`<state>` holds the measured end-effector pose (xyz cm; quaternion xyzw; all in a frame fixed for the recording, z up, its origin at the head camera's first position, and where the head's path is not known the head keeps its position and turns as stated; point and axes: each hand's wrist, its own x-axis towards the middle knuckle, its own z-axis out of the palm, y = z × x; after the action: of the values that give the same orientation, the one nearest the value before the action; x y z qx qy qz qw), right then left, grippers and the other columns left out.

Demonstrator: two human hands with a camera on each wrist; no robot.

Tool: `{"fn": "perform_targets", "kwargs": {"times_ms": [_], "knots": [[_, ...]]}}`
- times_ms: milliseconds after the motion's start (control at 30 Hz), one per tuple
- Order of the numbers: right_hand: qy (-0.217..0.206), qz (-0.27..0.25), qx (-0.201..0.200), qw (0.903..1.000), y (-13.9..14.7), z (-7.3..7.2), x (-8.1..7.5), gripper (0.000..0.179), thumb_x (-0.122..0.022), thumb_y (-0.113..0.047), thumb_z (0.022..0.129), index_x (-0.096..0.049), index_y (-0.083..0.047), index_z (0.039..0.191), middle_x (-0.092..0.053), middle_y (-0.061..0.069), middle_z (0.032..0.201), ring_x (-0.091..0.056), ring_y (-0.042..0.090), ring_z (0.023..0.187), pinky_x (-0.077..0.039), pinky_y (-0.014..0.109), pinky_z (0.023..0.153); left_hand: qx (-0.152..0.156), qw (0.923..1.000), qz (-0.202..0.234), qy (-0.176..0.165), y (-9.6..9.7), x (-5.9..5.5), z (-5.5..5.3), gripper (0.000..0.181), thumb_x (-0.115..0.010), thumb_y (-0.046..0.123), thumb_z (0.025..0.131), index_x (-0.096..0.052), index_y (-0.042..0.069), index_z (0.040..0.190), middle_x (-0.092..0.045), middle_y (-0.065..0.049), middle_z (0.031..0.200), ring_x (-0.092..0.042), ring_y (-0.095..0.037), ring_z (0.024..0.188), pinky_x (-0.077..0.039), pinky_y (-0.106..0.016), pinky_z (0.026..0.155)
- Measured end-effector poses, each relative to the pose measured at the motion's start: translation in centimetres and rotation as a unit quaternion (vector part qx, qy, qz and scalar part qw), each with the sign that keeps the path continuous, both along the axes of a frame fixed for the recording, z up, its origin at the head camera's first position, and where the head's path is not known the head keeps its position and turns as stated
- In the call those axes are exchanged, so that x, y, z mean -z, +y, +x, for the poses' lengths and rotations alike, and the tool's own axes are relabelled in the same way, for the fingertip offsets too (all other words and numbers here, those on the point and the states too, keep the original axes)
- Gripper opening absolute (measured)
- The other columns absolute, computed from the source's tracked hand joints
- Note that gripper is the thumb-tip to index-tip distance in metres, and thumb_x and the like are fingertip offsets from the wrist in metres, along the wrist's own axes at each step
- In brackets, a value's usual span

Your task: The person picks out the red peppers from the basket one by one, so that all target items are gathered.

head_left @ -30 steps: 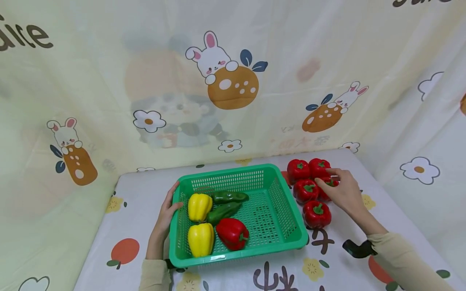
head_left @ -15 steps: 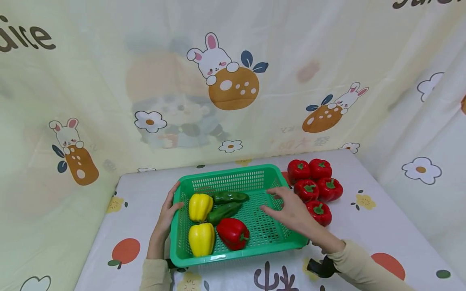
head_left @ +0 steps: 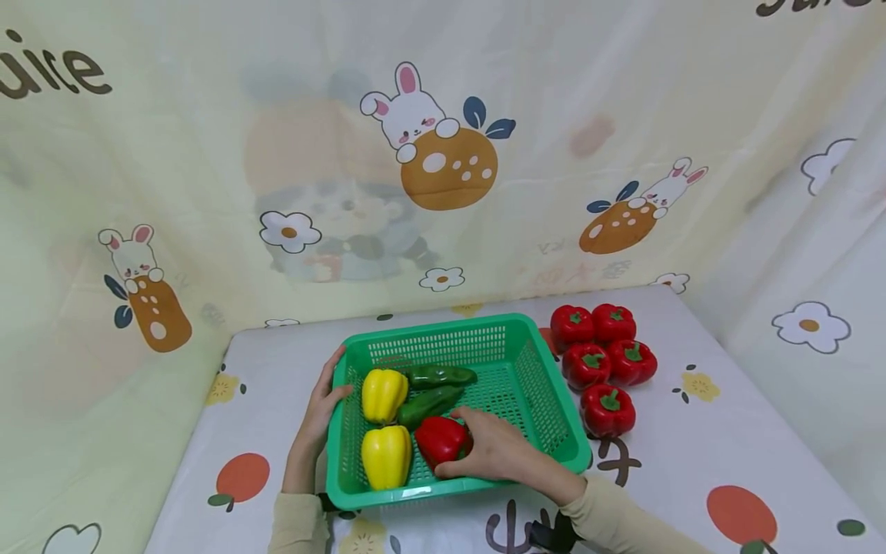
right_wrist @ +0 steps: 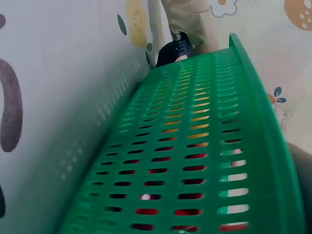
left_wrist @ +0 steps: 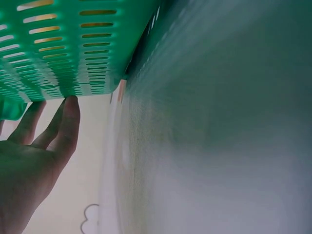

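A green perforated basket point(head_left: 498, 385) stands on the table. My left hand point(head_left: 320, 412) grips its left rim, thumb over the edge. In the left wrist view, the fingers of that hand point(left_wrist: 29, 170) touch the outside of the basket point(left_wrist: 73, 48). Inside the basket my right hand point(head_left: 498, 450) holds a red bell pepper point(head_left: 438, 442) between thumb and fingers. Beside it lie two yellow bell peppers point(head_left: 384, 395) and two long green peppers point(head_left: 441, 375). From the right wrist, the basket wall point(right_wrist: 185, 122) hides the right hand.
Several red bell peppers point(head_left: 609, 410) stand grouped on the printed tablecloth point(head_left: 664, 454), just right of the basket. A patterned curtain point(head_left: 540, 215) hangs behind the table and along its sides.
My right hand has left the red peppers at the right, crossed over the basket and taken hold of the red pepper inside. The left hand stays on the rim.
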<state>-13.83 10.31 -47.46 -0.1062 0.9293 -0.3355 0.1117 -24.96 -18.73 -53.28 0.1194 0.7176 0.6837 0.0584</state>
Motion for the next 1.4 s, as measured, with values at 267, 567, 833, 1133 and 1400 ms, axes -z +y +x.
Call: {"fn": "perform_targets", "kwargs": {"times_ms": [267,567,833,1133,1400], "knots": [[-0.048,0.001,0.004,0.9988,0.11,-0.07,0.24,0.080,-0.080,-0.050,0.071,-0.055,0.000,0.127,-0.066,0.005,0.097,-0.057,0.021,0.079,-0.048,0.038,0.063,0.001,1.0000,-0.004,0.005,-0.11,-0.07,0.10,0.067,-0.045,0.005,0.097,-0.022,0.020,0.158,-0.017,-0.010,0.162,-0.030,-0.035,0.135,-0.037,-0.048,0.102],[-0.060,0.004,0.004,0.9982,0.27,-0.16,0.18,0.075,-0.078,-0.049,0.074,-0.056,0.000,0.125,-0.065,0.004,0.095,-0.056,0.021,0.079,-0.047,0.039,0.064,0.003,0.9999,0.002,0.009,-0.08,0.14,0.11,0.067,-0.045,0.005,0.098,-0.021,0.019,0.158,-0.017,-0.010,0.163,-0.031,-0.034,0.135,-0.042,-0.036,0.098],[-0.016,0.010,0.023,0.9995,0.27,-0.22,0.36,0.071,-0.078,-0.049,0.075,-0.057,-0.006,0.127,-0.064,0.011,0.108,-0.058,0.029,0.097,-0.050,0.047,0.073,0.004,0.9999,0.003,0.012,-0.09,0.27,-0.02,0.067,-0.045,0.005,0.098,-0.021,0.019,0.158,-0.017,-0.011,0.162,-0.030,-0.035,0.135,-0.043,-0.027,0.095],[0.034,-0.014,0.064,0.9973,0.14,-0.13,0.34,0.061,-0.082,-0.034,0.069,-0.059,-0.011,0.121,-0.045,0.015,0.108,-0.051,0.021,0.074,-0.046,0.032,0.060,0.008,0.9999,0.010,0.010,-0.14,0.14,0.05,0.067,-0.045,0.003,0.097,-0.021,0.017,0.158,-0.017,-0.011,0.162,-0.030,-0.036,0.134,-0.045,-0.020,0.090],[0.069,0.008,0.058,0.9959,0.15,-0.40,0.33,0.064,-0.080,-0.038,0.069,-0.061,-0.007,0.121,-0.051,0.006,0.101,-0.052,0.017,0.078,-0.048,0.032,0.062,0.005,0.9999,0.003,0.014,-0.11,0.09,0.04,0.066,-0.045,0.004,0.097,-0.022,0.018,0.158,-0.018,-0.009,0.162,-0.029,-0.033,0.136,-0.041,-0.029,0.097]]}}
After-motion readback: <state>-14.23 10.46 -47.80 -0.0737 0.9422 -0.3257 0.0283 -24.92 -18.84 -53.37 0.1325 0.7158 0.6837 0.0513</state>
